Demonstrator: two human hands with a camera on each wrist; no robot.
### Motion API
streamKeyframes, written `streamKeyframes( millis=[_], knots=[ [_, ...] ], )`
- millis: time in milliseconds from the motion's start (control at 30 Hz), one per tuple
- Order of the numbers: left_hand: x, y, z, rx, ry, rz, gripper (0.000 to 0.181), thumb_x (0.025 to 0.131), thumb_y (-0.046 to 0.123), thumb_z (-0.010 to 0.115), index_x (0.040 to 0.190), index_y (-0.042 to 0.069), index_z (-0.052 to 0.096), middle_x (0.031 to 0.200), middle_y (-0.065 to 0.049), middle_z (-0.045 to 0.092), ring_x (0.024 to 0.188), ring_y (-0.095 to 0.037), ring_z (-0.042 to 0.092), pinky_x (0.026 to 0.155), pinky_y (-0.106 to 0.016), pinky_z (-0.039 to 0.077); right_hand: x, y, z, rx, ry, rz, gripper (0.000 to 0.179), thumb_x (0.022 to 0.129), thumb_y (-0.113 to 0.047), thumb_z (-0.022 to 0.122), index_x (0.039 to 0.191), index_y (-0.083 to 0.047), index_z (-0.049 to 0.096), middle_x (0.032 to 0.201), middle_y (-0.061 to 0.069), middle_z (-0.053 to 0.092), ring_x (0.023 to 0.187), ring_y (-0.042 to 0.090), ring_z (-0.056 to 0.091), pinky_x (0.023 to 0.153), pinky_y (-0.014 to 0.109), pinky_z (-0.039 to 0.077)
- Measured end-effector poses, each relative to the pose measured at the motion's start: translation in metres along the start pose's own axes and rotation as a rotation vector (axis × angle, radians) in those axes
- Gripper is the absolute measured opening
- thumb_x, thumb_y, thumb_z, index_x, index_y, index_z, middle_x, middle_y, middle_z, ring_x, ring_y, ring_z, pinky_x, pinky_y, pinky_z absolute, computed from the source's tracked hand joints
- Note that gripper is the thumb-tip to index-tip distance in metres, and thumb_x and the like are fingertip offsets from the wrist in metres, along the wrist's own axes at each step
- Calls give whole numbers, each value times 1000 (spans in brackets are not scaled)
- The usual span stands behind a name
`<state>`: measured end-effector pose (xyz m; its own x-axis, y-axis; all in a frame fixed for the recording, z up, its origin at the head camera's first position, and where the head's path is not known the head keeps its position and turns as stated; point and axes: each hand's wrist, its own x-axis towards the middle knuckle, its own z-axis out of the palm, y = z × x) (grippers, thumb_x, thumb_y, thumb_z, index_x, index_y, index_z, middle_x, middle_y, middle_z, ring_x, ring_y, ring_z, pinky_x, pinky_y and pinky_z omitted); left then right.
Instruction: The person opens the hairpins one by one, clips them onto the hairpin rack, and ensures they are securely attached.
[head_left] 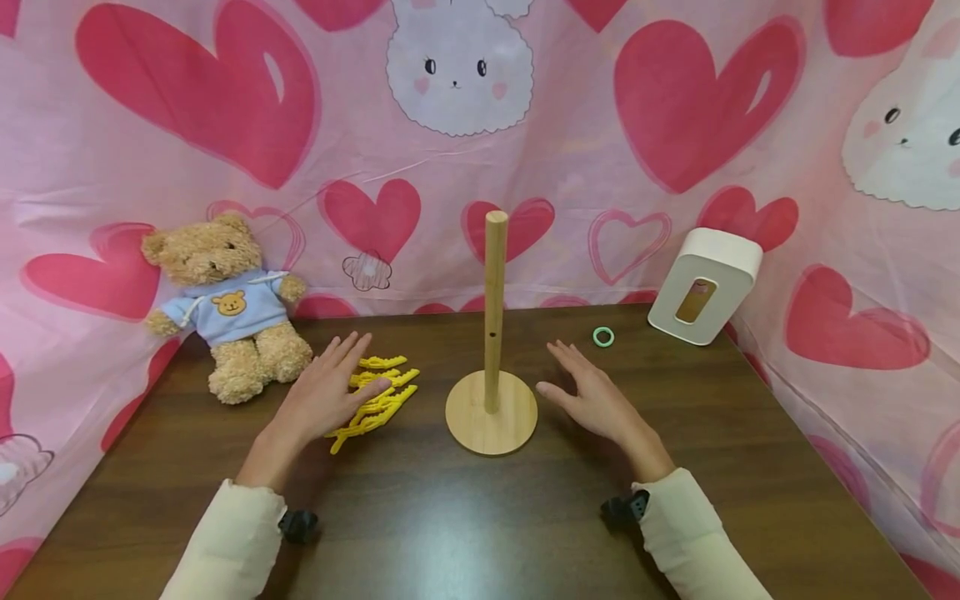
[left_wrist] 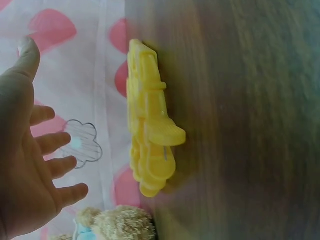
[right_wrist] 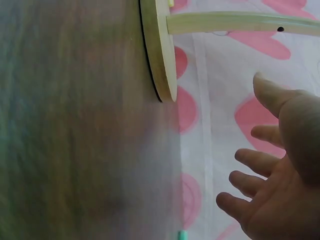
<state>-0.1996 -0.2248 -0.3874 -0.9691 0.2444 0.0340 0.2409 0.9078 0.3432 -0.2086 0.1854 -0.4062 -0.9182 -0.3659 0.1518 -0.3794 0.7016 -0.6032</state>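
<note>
Pale sleeves (head_left: 232, 542) at frame bottom lead to a spread left hand (head_left: 324, 393) near yellow clips (head_left: 384, 412) and a spread right hand (head_left: 596, 402) beside the central wooden stand (head_left: 494, 312), likely steadied by its broad base (head_left: 468, 421).

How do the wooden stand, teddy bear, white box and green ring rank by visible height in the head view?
1. Wooden stand
2. Teddy bear
3. White box
4. Green ring, by far the smallest
</note>
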Motion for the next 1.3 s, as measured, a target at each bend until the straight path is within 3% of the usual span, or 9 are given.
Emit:
streamKeyframes(
  millis=[233, 400, 600, 833, 1067, 1300],
  knots=[
    [2, -7, -2, -71, -17, -21, 93, 96, 69, 49, 161, 7, 23, 164, -24, 20, 151, -45, 13, 113, -69, 17, -3, 1, 13, 133, 1, -20, 71, 92, -24, 77, 150, 1, 46, 154, 22, 43, 140, 39, 42, 112, 58, 34],
    [6, -8, -4, -102, -19, -22, 93, 96, 68, 50, 161, 6, 25, 163, -26, 22, 150, -46, 16, 114, -68, 18, -1, 2, 18, 228, -5, -16, 69, 90, -22, 79, 147, 2, 49, 150, 20, 49, 136, 39, 47, 110, 57, 37],
    [11, -14, 0, -146, -23, -27, 94, 97, 66, 51, 159, 1, 26, 161, -28, 25, 148, -48, 21, 114, -67, 20, 1, 2, 22, 355, -46, 8, 66, 90, -16, 79, 143, 8, 49, 143, 28, 53, 130, 43, 52, 105, 56, 43],
    [19, -25, 6, -195, -27, -26, 93, 97, 63, 55, 157, -3, 26, 159, -30, 27, 145, -49, 25, 114, -65, 21, 2, 3, 28, 328, -59, 120, 62, 87, -17, 82, 139, 6, 56, 133, 23, 61, 120, 39, 57, 98, 51, 49],
    [26, -31, 13, -251, -65, -69, 91, 98, 60, 56, 158, -1, 26, 159, -29, 29, 145, -49, 26, 114, -66, 22, 0, 3, 31, 356, -76, 130, 59, 86, -14, 82, 136, 7, 58, 130, 23, 62, 117, 38, 58, 94, 50, 51],
    [31, -38, 17, -263, -38, -66, 85, 100, 56, 55, 157, -1, 29, 157, -30, 33, 143, -49, 30, 113, -65, 24, 2, 1, 33, 360, -98, 138, 59, 85, -12, 83, 135, 6, 59, 129, 21, 63, 115, 35, 58, 96, 49, 51]
  ],
)
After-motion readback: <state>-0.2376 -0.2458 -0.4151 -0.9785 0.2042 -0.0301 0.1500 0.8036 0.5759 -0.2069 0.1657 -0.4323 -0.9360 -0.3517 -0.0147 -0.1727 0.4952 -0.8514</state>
